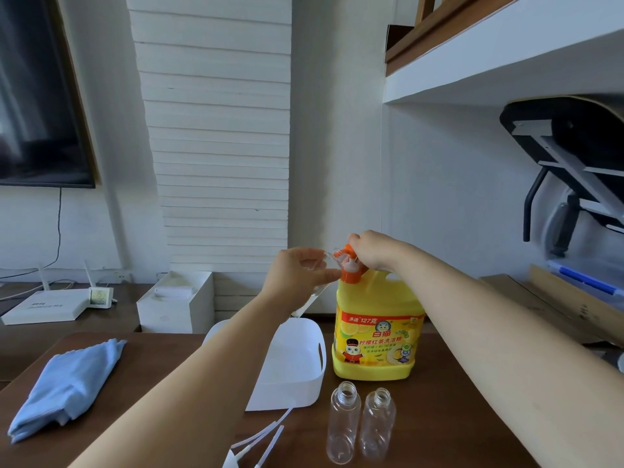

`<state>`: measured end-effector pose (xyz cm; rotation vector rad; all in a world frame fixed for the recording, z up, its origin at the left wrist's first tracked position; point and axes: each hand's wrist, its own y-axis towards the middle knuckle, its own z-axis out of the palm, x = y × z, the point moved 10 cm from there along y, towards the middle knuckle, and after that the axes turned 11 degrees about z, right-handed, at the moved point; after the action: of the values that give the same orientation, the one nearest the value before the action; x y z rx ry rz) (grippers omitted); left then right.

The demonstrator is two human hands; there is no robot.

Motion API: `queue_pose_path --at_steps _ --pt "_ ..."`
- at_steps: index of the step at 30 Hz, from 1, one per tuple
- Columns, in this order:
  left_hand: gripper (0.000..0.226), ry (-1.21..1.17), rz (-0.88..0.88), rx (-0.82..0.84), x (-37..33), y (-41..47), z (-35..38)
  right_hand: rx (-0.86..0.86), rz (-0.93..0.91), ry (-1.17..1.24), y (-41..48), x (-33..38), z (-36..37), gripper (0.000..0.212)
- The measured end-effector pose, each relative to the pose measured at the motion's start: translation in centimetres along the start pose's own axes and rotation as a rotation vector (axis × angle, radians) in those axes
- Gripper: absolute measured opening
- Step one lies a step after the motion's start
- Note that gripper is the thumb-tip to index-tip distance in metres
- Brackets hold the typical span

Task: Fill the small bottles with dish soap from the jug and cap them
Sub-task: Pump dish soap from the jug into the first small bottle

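A yellow dish soap jug (378,339) with an orange pump top (351,270) stands on the brown table. My right hand (371,249) rests on top of the pump with curled fingers. My left hand (300,273) holds a small clear bottle (320,265) tilted, its mouth at the pump's nozzle. Two more clear bottles (343,427) (377,423) stand uncapped and empty in front of the jug. White pump caps with thin tubes (260,437) lie at the table's front edge, partly hidden by my left arm.
A white plastic bin (297,373) sits left of the jug, behind my left forearm. A folded blue cloth (67,386) lies at the table's left. Beyond the table stand white boxes (175,302) and a router (47,304) on a low cabinet.
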<state>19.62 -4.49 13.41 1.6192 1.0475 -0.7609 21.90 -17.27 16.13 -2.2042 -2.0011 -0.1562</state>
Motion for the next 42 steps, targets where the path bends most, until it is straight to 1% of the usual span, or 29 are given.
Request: queue_pose_path --at_steps 3,6,8,10,16,20,21,24,27,28,35,40,41,42 --pt "0.057 0.007 0.002 -0.003 0.1 0.0 0.0 -0.008 0.002 0.008 0.0 0.0 0.0 0.015" --pt "0.056 0.014 0.008 -0.008 0.2 0.0 -0.1 -0.016 0.006 -0.016 0.0 -0.1 0.2 0.016" --pt "0.055 0.032 0.008 0.003 0.4 0.0 -0.1 -0.023 0.005 -0.08 0.4 -0.2 0.5 0.031" --pt "0.055 0.051 0.006 0.017 0.7 -0.1 0.0 -0.026 0.005 -0.115 0.8 -0.2 1.0 0.038" --pt "0.055 0.035 -0.007 0.017 1.1 -0.5 0.2 -0.032 -0.003 -0.157 0.6 -0.1 1.3 0.039" --pt "0.056 -0.012 -0.007 0.001 0.4 -0.2 0.1 0.007 0.001 -0.052 0.7 -0.2 0.4 0.024" --pt "0.056 -0.007 0.001 0.001 0.2 -0.1 0.1 0.006 -0.001 -0.034 0.6 -0.2 0.2 0.025" --pt "0.056 0.013 0.01 0.006 -0.1 0.1 0.0 0.0 0.004 -0.037 0.5 0.0 0.1 0.027" --pt "0.058 -0.002 0.005 -0.005 0.2 0.2 -0.1 -0.003 0.007 -0.033 0.3 0.1 0.1 0.015" --pt "0.057 0.003 0.01 -0.006 0.2 0.2 -0.1 -0.003 0.006 -0.039 0.2 0.1 0.1 0.014" --pt "0.055 0.035 0.008 0.021 0.7 -0.2 0.1 -0.043 -0.009 -0.187 0.8 -0.1 0.9 0.041" --pt "0.054 0.036 -0.007 0.02 1.1 -0.5 0.2 -0.028 0.006 -0.172 0.6 0.0 1.3 0.042" --pt "0.053 0.029 -0.012 0.015 1.1 -0.5 0.2 -0.02 0.006 -0.174 0.6 0.0 1.3 0.04" --pt "0.053 0.014 -0.018 0.004 1.1 -0.4 0.2 -0.011 -0.001 -0.166 0.7 0.0 1.1 0.034"
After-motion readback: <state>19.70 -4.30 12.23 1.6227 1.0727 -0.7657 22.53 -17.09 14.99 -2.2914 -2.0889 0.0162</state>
